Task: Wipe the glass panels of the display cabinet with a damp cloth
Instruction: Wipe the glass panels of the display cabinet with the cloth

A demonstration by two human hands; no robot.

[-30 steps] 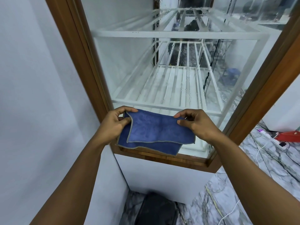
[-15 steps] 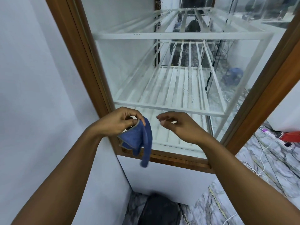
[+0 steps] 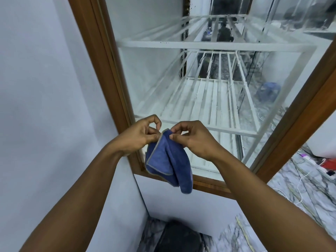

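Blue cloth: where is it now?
Head view, centre: the blue cloth hangs pinched between left hand and right hand, in front of the cabinet's bottom wooden frame.

We count two hands, the left hand (image 3: 139, 136) and the right hand (image 3: 197, 140); one blue cloth (image 3: 169, 160); one cabinet (image 3: 101, 70); two white shelves, the upper shelf (image 3: 200, 45) and the lower shelf (image 3: 209, 127); and one dark bag (image 3: 179, 237).

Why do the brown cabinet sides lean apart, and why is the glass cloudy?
Head view: the wide-angle lens splays the wooden frame; hazy streaks and reflections on the glass panel soften the white shelves behind; the blue cloth looks sharp.
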